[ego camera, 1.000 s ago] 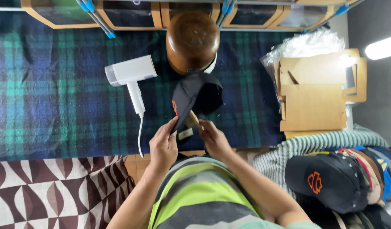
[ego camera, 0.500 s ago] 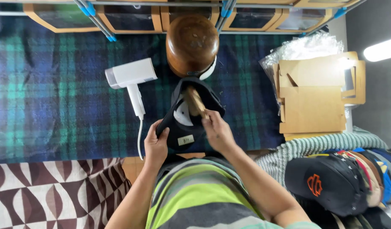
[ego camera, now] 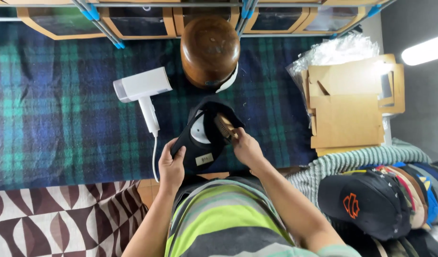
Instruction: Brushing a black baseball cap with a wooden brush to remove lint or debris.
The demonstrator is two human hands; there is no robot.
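1. The left hand has a closed grip on the black cap, held over the plaid desk.
2. The right hand has a closed grip on a brush set against the cap.
3. A white steamer lies just beside.

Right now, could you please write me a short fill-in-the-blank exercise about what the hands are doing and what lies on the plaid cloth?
1. The left hand holds a black ____ by its edge.
2. The right hand holds a wooden ____ inside it.
3. The white steamer lies on the plaid cloth, to the ____ of the wooden block.
4. The cardboard lies at the cloth's ____ end.

Missing words: cap; brush; left; right
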